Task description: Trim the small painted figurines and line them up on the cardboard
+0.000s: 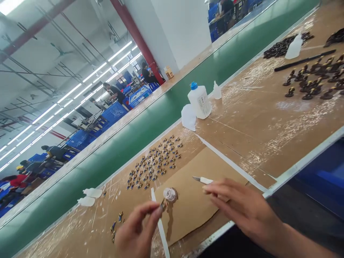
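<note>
My left hand (138,231) pinches a tiny dark figure (162,205) between thumb and fingertips, just beside a small round cap (170,194) with glue stains on a cardboard sheet (196,204). My right hand (242,208) holds a white-handled knife (202,179) whose blade points left over the cardboard. Several small blue and gold figures (154,165) stand in rows beyond the cap. A few more figures (116,225) lie left of my left hand.
A white bottle with a blue cap (199,101) and a small squeeze bottle (217,90) stand by the green conveyor belt (161,107). Two squeeze bottles (90,197) lie on their sides. Dark figures (317,79) fill the far right. Other people work at blue crates beyond.
</note>
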`<act>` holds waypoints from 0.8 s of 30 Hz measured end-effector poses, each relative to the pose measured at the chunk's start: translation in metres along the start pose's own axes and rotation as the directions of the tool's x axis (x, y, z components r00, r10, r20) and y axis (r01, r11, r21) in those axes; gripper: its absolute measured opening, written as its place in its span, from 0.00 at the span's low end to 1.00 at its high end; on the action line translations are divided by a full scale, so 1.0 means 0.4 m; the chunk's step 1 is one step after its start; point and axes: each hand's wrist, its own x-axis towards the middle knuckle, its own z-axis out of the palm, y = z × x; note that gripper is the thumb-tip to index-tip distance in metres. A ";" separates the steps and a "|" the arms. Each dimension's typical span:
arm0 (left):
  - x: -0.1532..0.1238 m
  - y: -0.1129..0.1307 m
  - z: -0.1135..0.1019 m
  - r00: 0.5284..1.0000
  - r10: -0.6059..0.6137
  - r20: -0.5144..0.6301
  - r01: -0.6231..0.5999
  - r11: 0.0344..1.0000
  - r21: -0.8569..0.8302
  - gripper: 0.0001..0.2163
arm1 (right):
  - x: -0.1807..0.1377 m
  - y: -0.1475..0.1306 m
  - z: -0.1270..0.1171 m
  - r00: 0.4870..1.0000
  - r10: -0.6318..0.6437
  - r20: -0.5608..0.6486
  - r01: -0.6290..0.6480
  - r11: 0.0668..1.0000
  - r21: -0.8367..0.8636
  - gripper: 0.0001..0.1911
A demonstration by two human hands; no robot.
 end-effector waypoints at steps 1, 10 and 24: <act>0.053 0.026 0.009 0.989 -0.002 0.150 0.009 0.999 -0.042 0.11 | 0.006 0.025 -0.010 0.999 0.036 -0.006 -0.036 0.999 -0.019 0.10; 0.402 0.083 0.284 0.793 0.159 0.588 -0.196 0.981 -0.001 0.07 | -0.007 0.126 -0.002 0.990 0.138 -0.014 -0.139 0.987 -0.080 0.09; 0.347 0.033 0.008 0.954 0.119 0.274 -0.153 0.983 0.106 0.12 | -0.023 0.135 -0.012 0.990 0.134 -0.035 -0.138 0.975 -0.173 0.08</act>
